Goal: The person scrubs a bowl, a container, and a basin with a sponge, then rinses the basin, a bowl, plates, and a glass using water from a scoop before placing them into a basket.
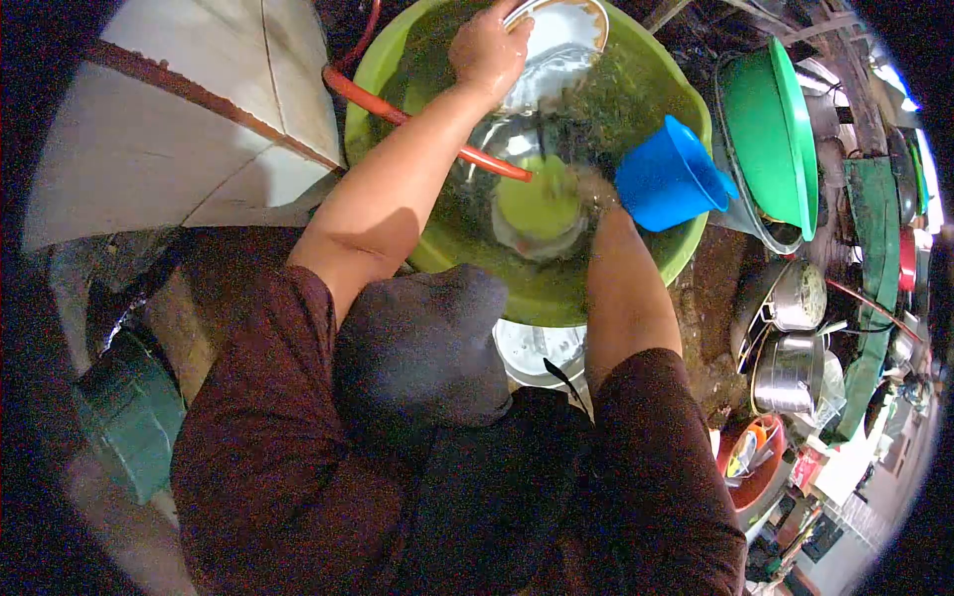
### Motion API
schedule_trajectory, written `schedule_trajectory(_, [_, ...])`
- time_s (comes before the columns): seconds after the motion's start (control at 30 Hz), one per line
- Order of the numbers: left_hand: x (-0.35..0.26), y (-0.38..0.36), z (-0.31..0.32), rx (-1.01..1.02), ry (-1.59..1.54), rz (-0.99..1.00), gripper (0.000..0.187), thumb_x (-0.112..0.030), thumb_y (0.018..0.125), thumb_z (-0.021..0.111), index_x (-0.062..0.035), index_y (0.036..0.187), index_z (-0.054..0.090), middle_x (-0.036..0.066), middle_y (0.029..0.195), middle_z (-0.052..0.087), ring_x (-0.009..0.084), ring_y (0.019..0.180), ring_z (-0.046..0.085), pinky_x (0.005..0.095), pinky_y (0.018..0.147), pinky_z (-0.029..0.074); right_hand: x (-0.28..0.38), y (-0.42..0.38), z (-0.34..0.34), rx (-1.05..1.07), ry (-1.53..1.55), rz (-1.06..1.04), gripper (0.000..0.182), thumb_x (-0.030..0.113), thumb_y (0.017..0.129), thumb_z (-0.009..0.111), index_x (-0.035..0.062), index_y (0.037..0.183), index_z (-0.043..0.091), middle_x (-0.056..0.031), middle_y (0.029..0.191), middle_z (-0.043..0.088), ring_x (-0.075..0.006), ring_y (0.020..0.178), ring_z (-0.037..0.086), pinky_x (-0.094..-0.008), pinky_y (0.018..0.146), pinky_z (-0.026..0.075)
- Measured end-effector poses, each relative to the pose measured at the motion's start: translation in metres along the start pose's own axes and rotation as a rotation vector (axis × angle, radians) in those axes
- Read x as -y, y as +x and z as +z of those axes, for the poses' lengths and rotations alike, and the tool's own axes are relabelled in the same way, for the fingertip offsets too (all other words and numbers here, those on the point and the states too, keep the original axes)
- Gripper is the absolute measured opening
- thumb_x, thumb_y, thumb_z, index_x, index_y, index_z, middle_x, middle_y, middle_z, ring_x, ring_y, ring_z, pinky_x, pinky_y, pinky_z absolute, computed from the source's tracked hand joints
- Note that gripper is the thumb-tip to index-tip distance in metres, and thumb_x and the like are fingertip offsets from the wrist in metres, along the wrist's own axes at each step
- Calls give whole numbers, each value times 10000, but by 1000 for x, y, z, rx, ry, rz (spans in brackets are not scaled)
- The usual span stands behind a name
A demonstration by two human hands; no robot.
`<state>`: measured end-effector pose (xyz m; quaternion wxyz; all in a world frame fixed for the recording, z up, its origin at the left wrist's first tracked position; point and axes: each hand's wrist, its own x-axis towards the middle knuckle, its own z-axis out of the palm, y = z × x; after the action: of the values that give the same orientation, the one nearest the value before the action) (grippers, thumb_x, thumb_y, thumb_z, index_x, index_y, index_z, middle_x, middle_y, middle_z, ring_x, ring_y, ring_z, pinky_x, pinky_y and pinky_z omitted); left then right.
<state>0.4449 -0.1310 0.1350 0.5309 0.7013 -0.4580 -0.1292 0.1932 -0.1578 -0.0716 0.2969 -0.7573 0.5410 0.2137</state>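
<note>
My left hand [489, 55] grips the edge of a white plate [566, 40] with a brown rim, tilted at the far side of a large green basin [383, 60]. Water fills the basin. My right hand [593, 191] reaches down into it; its fingers are smeared and partly under water, beside a round yellow-green dish [537, 199] that lies below the surface. An orange hose [437, 134] passes beneath my left forearm, its end above the dish. Right of my right hand, a blue plastic dipper [661, 179] leans tilted at the basin's side.
Right of the basin stands a bright green tub [760, 134] on its side. Metal pots [787, 375] and a red bucket [770, 477] holding utensils sit lower right. A tiled block [209, 109] borders the left. White dishes [542, 350] lie below the basin's near rim.
</note>
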Motion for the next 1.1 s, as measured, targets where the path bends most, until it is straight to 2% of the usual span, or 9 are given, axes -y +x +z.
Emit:
schedule_trajectory(0.13, [2, 1, -1, 12, -30, 7, 364, -249, 810, 576, -57, 1119, 545, 182, 954, 606, 332, 882, 577, 407, 755, 440, 21, -1, 6, 142, 99, -92, 570, 431, 711, 598, 166, 1200, 475, -143, 1190, 478, -293, 1082, 467, -411, 936, 359])
schedule_trajectory(0.27, [6, 2, 2, 10, -70, -39, 370, -238, 815, 575, -49, 1131, 533, 179, 976, 602, 328, 904, 572, 406, 766, 437, 30, -3, 12, 137, 42, -124, 587, 455, 707, 603, 174, 1205, 473, -139, 1190, 478, -287, 1083, 466, -411, 938, 357])
schedule_trajectory(0.33, [3, 2, 0, 6, -103, -65, 367, -235, 817, 573, -49, 1131, 533, 179, 979, 601, 328, 908, 572, 405, 766, 437, 30, 4, 16, 25, -31, -157, 595, 467, 705, 606, 178, 1208, 472, -137, 1189, 479, -284, 1084, 466, -411, 939, 356])
schedule_trajectory(0.5, [-14, -2, -13, 54, -94, -95, 344, -232, 820, 568, -44, 1107, 543, 176, 959, 606, 331, 886, 575, 407, 750, 440, 23, 17, 20, -469, -192, -294, 616, 497, 700, 612, 189, 1214, 469, -132, 1189, 479, -277, 1086, 464, -411, 941, 353])
schedule_trajectory(0.6, [-10, -2, -9, 16, -142, -35, 335, -228, 815, 571, -40, 1091, 547, 172, 932, 612, 331, 858, 581, 406, 734, 443, 17, 10, 19, -625, -32, -205, 774, 527, 590, 706, 127, 1211, 475, -175, 1100, 555, -267, 1003, 539, -388, 909, 390])
schedule_trajectory(0.73, [-9, 1, -7, 20, -156, -14, 330, -218, 806, 577, -36, 1080, 549, 170, 907, 618, 326, 839, 589, 394, 719, 447, 17, 4, 17, -150, -53, -82, 764, 536, 593, 694, 123, 1200, 485, -161, 1100, 558, -267, 1002, 539, -386, 904, 394])
schedule_trajectory(0.8, [-9, 0, -6, -30, -163, 9, 331, -211, 800, 582, -33, 1076, 548, 172, 898, 620, 318, 832, 594, 378, 713, 449, 13, 0, 21, 11, -76, -23, 759, 541, 594, 688, 120, 1194, 490, -154, 1101, 560, -266, 1001, 540, -385, 901, 397])
schedule_trajectory(0.93, [-10, 0, -9, 19, -200, -44, 326, -200, 799, 583, -29, 1074, 548, 172, 905, 620, 311, 840, 596, 370, 718, 448, 13, -1, 21, 141, -79, 0, 751, 550, 596, 676, 116, 1183, 499, -140, 1101, 564, -266, 1000, 540, -383, 896, 401])
schedule_trajectory(1.1, [-6, 2, -4, -32, -243, -63, 321, -179, 796, 585, -20, 1072, 547, 171, 922, 618, 303, 851, 596, 364, 731, 446, 19, 0, 16, 226, -48, -14, 742, 562, 599, 661, 110, 1169, 512, -123, 1102, 568, -265, 998, 541, -381, 890, 406])
